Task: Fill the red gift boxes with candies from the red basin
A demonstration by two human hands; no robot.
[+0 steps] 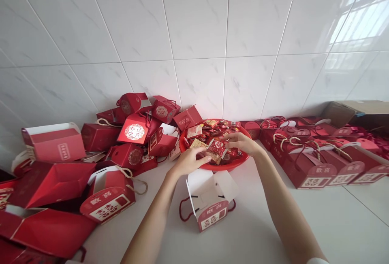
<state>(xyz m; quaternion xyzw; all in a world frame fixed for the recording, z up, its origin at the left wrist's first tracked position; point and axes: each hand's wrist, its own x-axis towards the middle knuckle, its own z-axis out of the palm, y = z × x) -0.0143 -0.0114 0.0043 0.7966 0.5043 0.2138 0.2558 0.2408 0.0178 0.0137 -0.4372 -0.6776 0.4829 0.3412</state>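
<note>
A red plastic basin (223, 167) stands against the wall, heaped with small wrapped sweets (217, 144) in red and gold wrappers. My left hand (191, 160) is over its left front rim, thumb and fingers apart, beside gold packets. From the right, my right hand (243, 143) reaches over the sweets with fingers spread and curved, its fingertips at a red packet. Whether either hand touches a packet firmly is hard to see. In front of the basin, between my forearms, a red gift box (212, 215) stands with its white flaps up and a dark red cord handle at each side.
Many red boxes (106, 199) lie piled at the left, several open, some with rope handles. On the right, closed boxes (314, 171) with cord handles stand in rows. A brown cardboard carton (343, 112) sits behind them. White tiled wall (197, 86) rises at the back.
</note>
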